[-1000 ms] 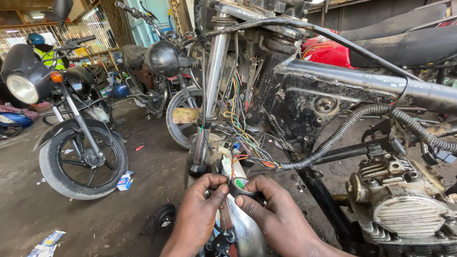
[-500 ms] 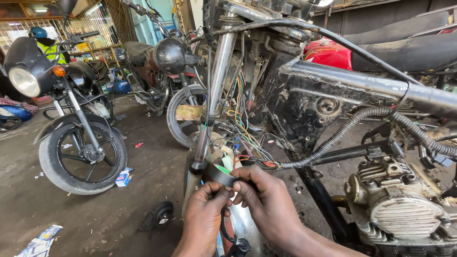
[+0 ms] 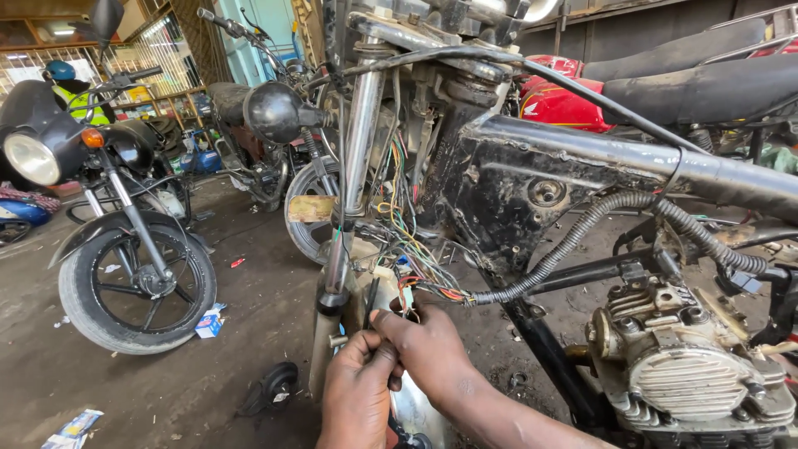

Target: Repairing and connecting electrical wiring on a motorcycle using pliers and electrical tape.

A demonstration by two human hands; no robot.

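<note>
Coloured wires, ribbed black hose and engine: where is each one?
coloured wires (image 3: 416, 254), head view, middle of the bundle.
ribbed black hose (image 3: 582, 233), head view, its sloping middle stretch.
engine (image 3: 690, 382), head view, finned round cover.

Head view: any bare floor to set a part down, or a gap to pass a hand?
Bare concrete floor lies between the parked motorcycle's front wheel and the fork tube, with only a small box and black cap. It is crowded around the loose wires, where left hand and right hand work.
</note>
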